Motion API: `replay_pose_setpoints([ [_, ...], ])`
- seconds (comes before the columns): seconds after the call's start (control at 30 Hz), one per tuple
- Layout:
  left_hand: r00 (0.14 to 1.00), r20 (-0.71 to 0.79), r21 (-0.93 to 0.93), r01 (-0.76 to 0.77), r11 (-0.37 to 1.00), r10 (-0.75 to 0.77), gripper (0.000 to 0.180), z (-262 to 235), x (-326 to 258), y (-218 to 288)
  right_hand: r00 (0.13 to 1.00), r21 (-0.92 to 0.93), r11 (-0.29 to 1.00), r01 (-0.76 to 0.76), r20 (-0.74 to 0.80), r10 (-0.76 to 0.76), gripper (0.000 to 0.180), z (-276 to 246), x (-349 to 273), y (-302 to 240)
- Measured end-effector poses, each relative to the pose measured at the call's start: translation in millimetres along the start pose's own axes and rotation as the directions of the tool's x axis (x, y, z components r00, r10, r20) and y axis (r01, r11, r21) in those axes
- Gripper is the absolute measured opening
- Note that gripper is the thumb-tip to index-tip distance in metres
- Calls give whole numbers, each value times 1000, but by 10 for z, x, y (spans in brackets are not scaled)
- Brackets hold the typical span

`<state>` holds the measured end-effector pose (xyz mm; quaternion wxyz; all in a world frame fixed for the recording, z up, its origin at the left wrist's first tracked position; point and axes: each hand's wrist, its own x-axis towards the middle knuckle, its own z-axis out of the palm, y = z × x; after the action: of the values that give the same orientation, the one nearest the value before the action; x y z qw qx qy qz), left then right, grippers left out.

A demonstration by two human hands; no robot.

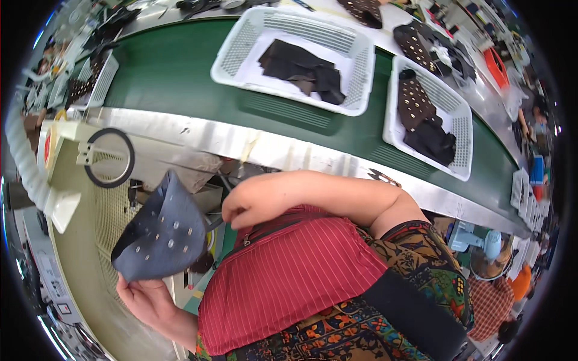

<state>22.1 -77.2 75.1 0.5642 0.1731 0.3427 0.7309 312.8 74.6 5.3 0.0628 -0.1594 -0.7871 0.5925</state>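
Pinched at its lower edge, a dark blue-grey piece of sheet material (171, 231) with several metal eyelets hangs from my left hand (147, 301). The piece is curved, with its darker inner side partly showing. My left fingers and thumb are closed on that edge. My right hand (259, 198) is to the right of the piece and apart from it, in front of my body. Its fingers are loosely curled, and nothing shows in them. Near both hands is a cream machine housing (114, 313) with a black-rimmed ring (128, 157) above the piece.
A green conveyor belt (174, 66) with a metal edge (289, 153) runs across ahead. White baskets (366, 90) (466, 135) on it hold dark pieces, some with eyelets. Scissors (383, 176) lie on the metal edge. A pale ribbed hose (24, 156) hangs at the left.
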Motion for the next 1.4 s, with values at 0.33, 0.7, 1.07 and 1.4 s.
replay_pose_setpoints([
  [0.33, 956, 294, 196, -51, 979, -9, 33, 1751, 374, -1506, 739, 341, 875, 342, -673, -27, 70, -4, -982, -218],
  [0.7, 502, 741, 541, -54, 840, -445, 30, 2335, 284, -2634, -207, 81, 780, 620, -943, 262, 25, -389, -2015, -399],
  [1.07, 399, 599, 677, -715, 173, -694, 21, 1657, 633, -2344, -668, -109, 872, 476, -691, 278, 28, -770, -4672, 205],
  [1.4, 700, 127, 984, -180, -1, -703, 21, 715, 600, -2158, -905, 370, 849, -377, -344, -252, 52, -372, -5105, 1236],
])
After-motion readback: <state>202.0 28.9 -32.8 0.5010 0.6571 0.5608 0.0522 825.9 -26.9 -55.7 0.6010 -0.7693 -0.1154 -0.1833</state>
